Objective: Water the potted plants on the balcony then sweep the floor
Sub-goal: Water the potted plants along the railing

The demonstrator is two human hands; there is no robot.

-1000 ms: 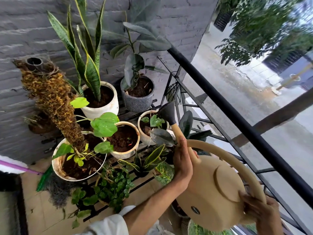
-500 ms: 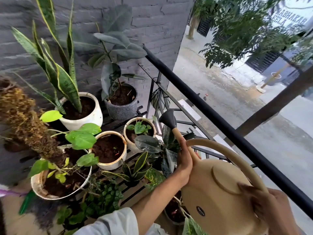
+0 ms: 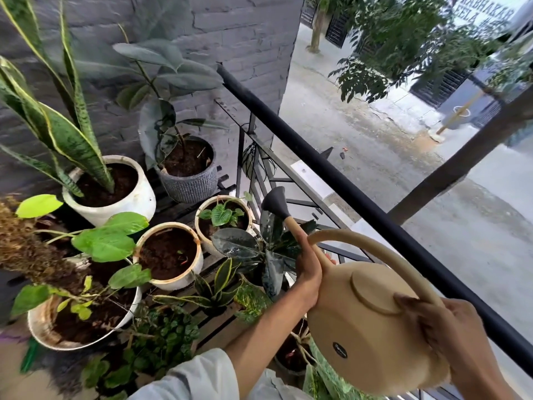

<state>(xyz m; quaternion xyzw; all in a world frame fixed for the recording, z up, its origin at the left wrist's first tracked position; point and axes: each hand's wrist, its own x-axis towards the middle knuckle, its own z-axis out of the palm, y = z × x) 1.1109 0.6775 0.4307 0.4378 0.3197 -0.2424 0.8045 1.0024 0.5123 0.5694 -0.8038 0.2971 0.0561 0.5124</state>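
I hold a beige watering can (image 3: pixel 366 327) at the lower right. My right hand (image 3: pixel 441 330) grips the rear end of its arched handle. My left hand (image 3: pixel 310 272) is wrapped around the base of the spout. The dark rose head (image 3: pixel 275 203) points up and left, over a dark-leaved plant (image 3: pixel 259 249) and close to a small cream pot (image 3: pixel 223 217) with a green seedling. No water is visible coming out. A snake plant in a white pot (image 3: pixel 115 192) and a rubber plant in a grey ribbed pot (image 3: pixel 189 171) stand by the wall.
A cream pot of bare soil (image 3: pixel 170 255) and a large pot with a moss pole (image 3: pixel 80 319) sit on a slatted stand. Small leafy plants (image 3: pixel 161 336) crowd the front. A black railing (image 3: pixel 346 192) runs diagonally on the right, with the street below. A grey brick wall (image 3: pixel 230 39) is behind.
The view has swung left and up, so the pots sit further right and lower in frame. The can and both hands keep the same hold, the spout head still raised over the small pots.
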